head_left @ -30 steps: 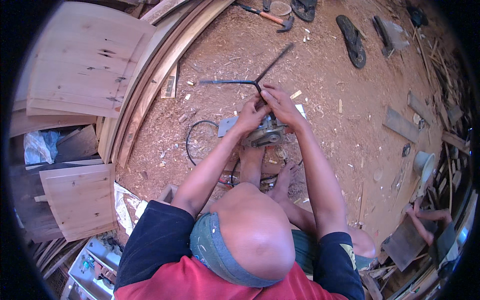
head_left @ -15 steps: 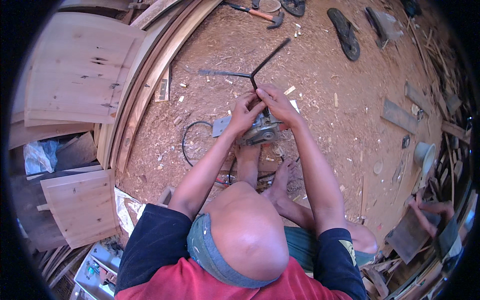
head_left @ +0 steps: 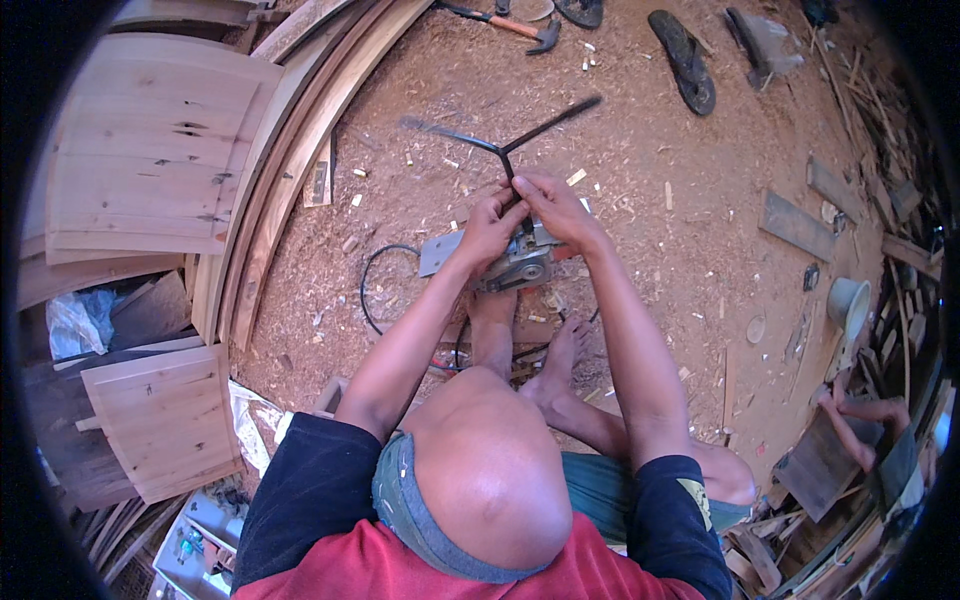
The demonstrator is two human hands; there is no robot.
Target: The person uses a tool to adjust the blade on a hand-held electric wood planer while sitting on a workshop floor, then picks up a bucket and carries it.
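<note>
A dark, thin Y-shaped piece (head_left: 507,165) stands out ahead of my hands, its two arms spreading left and right; I cannot make out its kind. My left hand (head_left: 490,228) is closed around its lower stem. Beside it, my right hand (head_left: 555,210) pinches the same stem, with fingertips close to the left thumb. Just below both hands is a grey metal power tool, which looks like an electric planer (head_left: 523,271), resting at my foot and partly hidden by my hands. A black cord (head_left: 366,290) loops out to its left.
Wood shavings and chips litter the dirt floor. Wooden panels (head_left: 150,140) and long boards (head_left: 300,150) lie left. A hammer (head_left: 515,28) and flip-flops (head_left: 685,65) lie far off. Offcuts (head_left: 797,228) and a pale bucket (head_left: 849,303) are right. Another person's arm (head_left: 848,440) shows lower right.
The Y-shaped piece's right arm has swung lower and further right, while its left arm tilts up more at the tip. Both hands keep their hold in nearly the same place.
</note>
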